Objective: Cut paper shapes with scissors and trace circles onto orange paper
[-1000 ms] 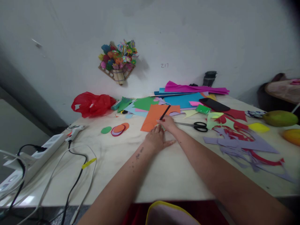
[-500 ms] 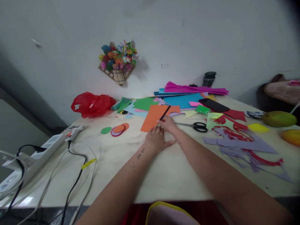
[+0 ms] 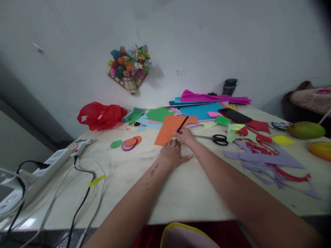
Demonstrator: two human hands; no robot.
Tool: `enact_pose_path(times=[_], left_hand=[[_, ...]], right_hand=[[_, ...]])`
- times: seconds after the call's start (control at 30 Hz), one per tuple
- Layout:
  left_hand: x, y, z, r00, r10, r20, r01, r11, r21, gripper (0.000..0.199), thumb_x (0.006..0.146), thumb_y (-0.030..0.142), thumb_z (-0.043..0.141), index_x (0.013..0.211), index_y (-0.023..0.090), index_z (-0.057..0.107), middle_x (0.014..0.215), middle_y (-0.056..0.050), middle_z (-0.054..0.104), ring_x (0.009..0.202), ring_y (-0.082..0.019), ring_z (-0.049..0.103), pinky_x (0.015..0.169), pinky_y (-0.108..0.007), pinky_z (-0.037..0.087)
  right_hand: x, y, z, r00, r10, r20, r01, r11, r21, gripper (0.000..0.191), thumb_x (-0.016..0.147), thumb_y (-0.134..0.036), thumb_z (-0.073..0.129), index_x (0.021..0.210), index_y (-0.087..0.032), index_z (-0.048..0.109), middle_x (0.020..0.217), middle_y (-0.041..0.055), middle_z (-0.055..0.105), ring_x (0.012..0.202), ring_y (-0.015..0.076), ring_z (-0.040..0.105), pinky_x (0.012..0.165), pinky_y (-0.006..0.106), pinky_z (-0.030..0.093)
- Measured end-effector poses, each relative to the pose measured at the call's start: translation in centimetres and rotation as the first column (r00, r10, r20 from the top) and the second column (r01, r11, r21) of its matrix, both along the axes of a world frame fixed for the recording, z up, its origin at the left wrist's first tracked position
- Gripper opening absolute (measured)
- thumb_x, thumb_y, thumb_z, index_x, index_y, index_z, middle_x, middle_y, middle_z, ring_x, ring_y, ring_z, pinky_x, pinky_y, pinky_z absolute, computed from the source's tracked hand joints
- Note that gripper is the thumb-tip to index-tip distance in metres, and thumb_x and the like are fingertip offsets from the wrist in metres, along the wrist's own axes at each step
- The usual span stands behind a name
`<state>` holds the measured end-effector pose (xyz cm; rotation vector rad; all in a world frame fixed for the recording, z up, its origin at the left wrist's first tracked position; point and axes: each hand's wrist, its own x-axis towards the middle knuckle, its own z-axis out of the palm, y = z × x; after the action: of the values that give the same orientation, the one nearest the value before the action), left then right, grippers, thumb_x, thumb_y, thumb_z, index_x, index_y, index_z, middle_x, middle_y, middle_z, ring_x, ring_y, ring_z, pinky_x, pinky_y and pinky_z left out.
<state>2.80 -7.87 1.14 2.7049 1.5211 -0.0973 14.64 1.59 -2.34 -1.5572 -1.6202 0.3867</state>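
An orange sheet (image 3: 169, 126) lies flat on the table, with a faint round outline near its lower left corner. My left hand (image 3: 171, 154) rests with its fingers and thumb apart on the sheet's lower edge, its fingertips on a small pale green disc (image 3: 177, 139). My right hand (image 3: 185, 136) is closed around a black pen (image 3: 183, 124), which leans over the sheet beside the disc. The pen's tip is hidden by the fingers. Black-handled scissors (image 3: 219, 139) lie just right of my right hand.
Cut discs (image 3: 129, 142) and a green oval (image 3: 116, 144) lie to the left. A red bag (image 3: 102, 115) and coloured sheets (image 3: 199, 111) are at the back. Purple scraps (image 3: 271, 160), a phone (image 3: 234, 115) and mangoes (image 3: 306, 130) are at right. A power strip (image 3: 49, 163) with cables is at left.
The camera view has shifted very slightly. Both hands, the pen and the orange sheet keep nearly the same places, with a little more of the pale green disc showing.
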Motion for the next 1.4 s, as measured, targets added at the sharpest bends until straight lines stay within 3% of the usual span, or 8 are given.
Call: enact_pose_path(times=[0.3,0.6,0.97,1.4], left_hand=[[0.0,0.1,-0.1,1.000,0.007,-0.013,-0.007,1.000,-0.001,0.092,0.075,0.074,0.010,0.139,0.011,0.024,0.145,-0.014,0.023,0.133,-0.027,0.017,0.105,-0.040,0.018],[0.0,0.0,0.0,1.000,0.016,-0.012,-0.016,1.000,0.018,0.090,0.077,0.073,0.015,0.139,0.008,0.025,0.145,-0.014,0.023,0.132,-0.027,0.020,0.106,-0.037,0.019],[-0.2,0.2,-0.3,1.000,-0.001,0.008,0.001,1.000,0.019,0.092,0.076,0.074,0.013,0.139,0.009,0.025,0.146,-0.014,0.022,0.134,-0.027,0.016,0.106,-0.039,0.017],[0.0,0.2,-0.3,1.000,-0.002,0.012,0.002,1.000,0.014,0.089,0.078,0.071,0.018,0.138,0.007,0.026,0.145,-0.016,0.023,0.133,-0.030,0.018,0.106,-0.041,0.019]], right_hand=[[0.2,0.2,-0.1,1.000,-0.023,0.019,0.024,1.000,-0.017,0.014,0.070,-0.029,0.062,0.068,-0.016,0.066,0.070,0.0049,0.068,0.067,0.0149,0.061,0.061,0.023,0.044],[0.5,0.6,-0.6,1.000,-0.026,0.009,0.027,1.000,-0.001,0.015,0.070,-0.028,0.062,0.072,-0.013,0.066,0.076,0.0070,0.068,0.069,0.0150,0.060,0.063,0.023,0.044],[0.8,0.9,-0.9,0.999,-0.019,-0.036,0.019,1.000,0.013,0.011,0.069,-0.027,0.063,0.073,-0.018,0.068,0.072,0.0041,0.067,0.071,0.0155,0.061,0.065,0.024,0.045],[0.7,0.0,0.1,0.994,-0.065,0.092,0.071,0.996,-0.060,0.020,0.073,-0.032,0.059,0.079,-0.015,0.069,0.079,0.0061,0.069,0.077,0.0161,0.061,0.067,0.023,0.043]])
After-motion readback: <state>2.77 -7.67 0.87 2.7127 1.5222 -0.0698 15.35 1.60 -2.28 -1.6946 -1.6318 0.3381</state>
